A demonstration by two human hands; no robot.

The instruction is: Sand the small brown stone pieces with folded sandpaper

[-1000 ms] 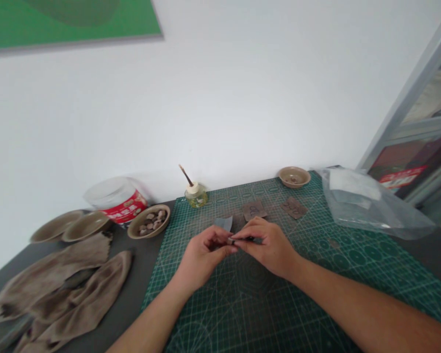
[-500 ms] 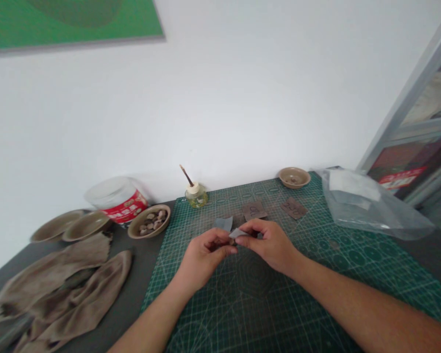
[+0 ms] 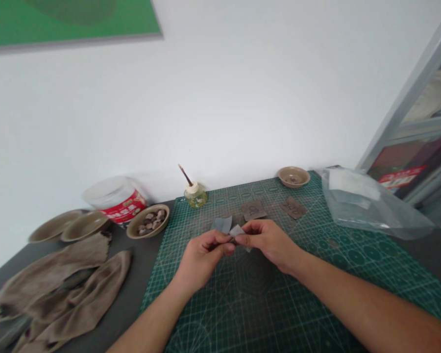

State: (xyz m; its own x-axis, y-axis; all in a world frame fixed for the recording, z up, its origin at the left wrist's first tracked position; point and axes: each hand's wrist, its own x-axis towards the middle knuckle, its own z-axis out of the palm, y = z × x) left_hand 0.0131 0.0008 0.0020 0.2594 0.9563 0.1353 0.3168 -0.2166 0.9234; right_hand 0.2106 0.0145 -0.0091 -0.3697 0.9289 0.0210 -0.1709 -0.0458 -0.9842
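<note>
Over the middle of the green cutting mat (image 3: 279,304) my left hand (image 3: 202,256) and my right hand (image 3: 266,241) meet, fingers pinched together. Between the fingertips is a small grey piece of sandpaper (image 3: 238,230), held by my right hand. My left fingers are closed on something small that I cannot make out. Another grey scrap (image 3: 222,224) lies on the mat just behind the hands. Two brown squares (image 3: 253,210) (image 3: 294,207) lie further back.
A small glass bottle with a stick (image 3: 195,193) stands at the mat's back edge. A bowl of small pebbles (image 3: 149,220), two empty dishes (image 3: 68,226), a red-labelled tub (image 3: 115,198) and brown rags (image 3: 59,289) sit left. A small dish (image 3: 294,176) and a plastic bag (image 3: 367,203) are at right.
The grey sandpaper has turned up between my fingers and now shows its pale face. Both hands have shifted slightly away from me; the rest is unmoved.
</note>
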